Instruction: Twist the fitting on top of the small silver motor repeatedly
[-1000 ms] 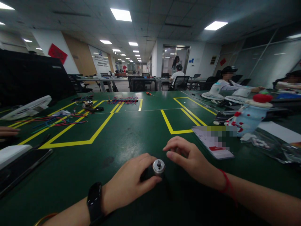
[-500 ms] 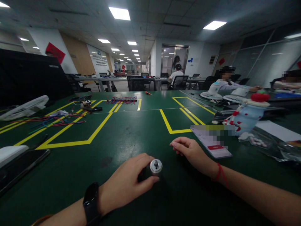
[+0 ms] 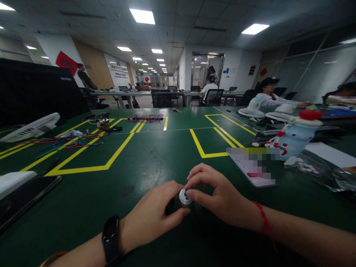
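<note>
A small silver cylindrical motor [image 3: 184,200] stands upright on the green table, its round end face with dark holes turned up. My left hand [image 3: 155,209] is closed around it, thumb in front and fingers behind. Over the motor's top, my right hand [image 3: 215,193] has its thumb and index finger pinched at the shaft in the middle. Those fingertips cover the shaft, and whatever lies between them is hidden.
Right of my hands lies a phone [image 3: 253,168], with a blue bottle [image 3: 297,137] behind it. A dark phone [image 3: 30,200] lies at left. Coloured wires [image 3: 72,142] and an orange screwdriver [image 3: 176,110] are farther back. Yellow tape [image 3: 80,170] marks the table [image 3: 155,159]. Co-workers sit beyond.
My right hand has moved left from beside the phone to the motor's top, its fingers now pinched there. My left hand keeps its hold on the motor. Someone has appeared at the far left.
</note>
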### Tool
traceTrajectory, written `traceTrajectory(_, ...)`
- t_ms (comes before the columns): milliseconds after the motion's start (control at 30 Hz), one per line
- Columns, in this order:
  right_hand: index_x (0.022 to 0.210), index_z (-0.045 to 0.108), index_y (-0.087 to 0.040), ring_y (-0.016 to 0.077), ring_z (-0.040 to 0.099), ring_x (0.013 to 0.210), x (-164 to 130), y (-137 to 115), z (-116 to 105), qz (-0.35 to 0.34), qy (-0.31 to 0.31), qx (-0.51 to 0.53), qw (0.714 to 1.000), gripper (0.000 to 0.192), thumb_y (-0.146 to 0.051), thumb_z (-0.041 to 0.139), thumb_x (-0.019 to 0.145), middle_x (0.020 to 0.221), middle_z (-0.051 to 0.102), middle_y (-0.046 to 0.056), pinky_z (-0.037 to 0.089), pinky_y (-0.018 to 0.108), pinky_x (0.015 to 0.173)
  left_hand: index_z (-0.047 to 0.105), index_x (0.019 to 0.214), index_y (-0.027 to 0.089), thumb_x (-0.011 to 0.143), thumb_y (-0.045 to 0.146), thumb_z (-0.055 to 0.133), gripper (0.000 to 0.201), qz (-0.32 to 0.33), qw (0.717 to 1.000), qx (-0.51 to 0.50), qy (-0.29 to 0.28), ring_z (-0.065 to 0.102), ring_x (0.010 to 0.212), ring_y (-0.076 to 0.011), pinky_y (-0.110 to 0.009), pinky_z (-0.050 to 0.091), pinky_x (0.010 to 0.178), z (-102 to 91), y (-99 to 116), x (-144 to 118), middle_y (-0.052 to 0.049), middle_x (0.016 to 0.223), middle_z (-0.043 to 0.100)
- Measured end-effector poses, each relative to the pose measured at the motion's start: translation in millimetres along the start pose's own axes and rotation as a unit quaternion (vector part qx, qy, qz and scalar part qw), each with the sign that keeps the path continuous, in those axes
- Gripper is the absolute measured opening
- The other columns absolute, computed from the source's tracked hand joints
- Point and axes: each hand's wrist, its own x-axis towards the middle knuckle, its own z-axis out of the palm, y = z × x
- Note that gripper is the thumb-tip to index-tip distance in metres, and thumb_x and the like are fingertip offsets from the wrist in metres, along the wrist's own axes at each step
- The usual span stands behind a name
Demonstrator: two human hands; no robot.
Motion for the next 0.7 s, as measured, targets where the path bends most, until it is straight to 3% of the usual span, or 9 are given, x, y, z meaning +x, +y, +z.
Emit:
traceTrajectory(133, 0.09, 0.066, -0.019, 0.0138, 0.056, 0.084, -2.0, 7.9, -10.9, 0.022, 0.021, 0.007, 1.0, 0.008, -0.025, 0.064, 0.086, 0.093, 0.059, 0.001, 0.044, 0.027, 0.071, 0.053, 0.096, 0.022, 0.086, 0.023, 0.062, 0.014, -0.004, 1.0, -0.003, 0.002, 0.052, 0.078, -0.0171, -0.027, 0.036, 0.065, -1.6, 1.4, 1.2, 0.001, 0.091, 0.058)
traceTrajectory(300, 0.085, 0.069, -0.019, 0.0162, 0.056, 0.092, -17.7, 25.2, -18.2, 0.043, -0.111, -0.063, 0.991, 0.008, -0.024, 0.071, 0.079, 0.098, 0.058, 0.003, 0.044, 0.031, 0.083, 0.054, 0.099, 0.024, 0.087, 0.023, 0.063, 0.015, -0.006, 1.0, -0.007, 0.001, 0.051, 0.078, -0.0169, -0.027, 0.036, 0.066, -3.6, 1.4, 0.5, 0.002, 0.092, 0.058)
traceTrajectory(400, 0.086, 0.07, -0.02, 0.018, 0.054, 0.096, -22.0, 31.0, -16.2, 0.041, -0.143, -0.107, 0.983, 0.01, -0.027, 0.072, 0.079, 0.1, 0.058, 0.003, 0.043, 0.033, 0.085, 0.055, 0.098, 0.023, 0.087, 0.024, 0.063, 0.013, -0.008, 1.0, -0.008, 0.003, 0.051, 0.077, -0.0168, -0.027, 0.036, 0.066, -3.4, 0.6, -0.7, 0.002, 0.091, 0.057)
traceTrajectory(600, 0.087, 0.069, -0.019, 0.0174, 0.054, 0.096, -20.5, 28.6, -14.7, 0.048, -0.134, -0.086, 0.986, 0.01, -0.026, 0.071, 0.079, 0.101, 0.057, 0.003, 0.043, 0.032, 0.085, 0.055, 0.097, 0.023, 0.087, 0.023, 0.063, 0.013, 0.001, 1.0, -0.011, 0.009, 0.051, 0.077, -0.017, -0.026, 0.036, 0.065, -2.8, 1.1, -2.1, 0.001, 0.09, 0.057)
traceTrajectory(700, 0.086, 0.067, -0.018, 0.0154, 0.055, 0.087, -17.8, 33.2, -18.7, 0.097, -0.081, -0.01, 0.992, 0.013, -0.031, 0.068, 0.082, 0.097, 0.058, 0.003, 0.044, 0.029, 0.077, 0.055, 0.098, 0.023, 0.087, 0.022, 0.063, 0.014, 0.001, 1.0, -0.011, 0.005, 0.051, 0.078, -0.0169, -0.027, 0.036, 0.067, -3.6, 1.7, -2.2, 0.001, 0.091, 0.058)
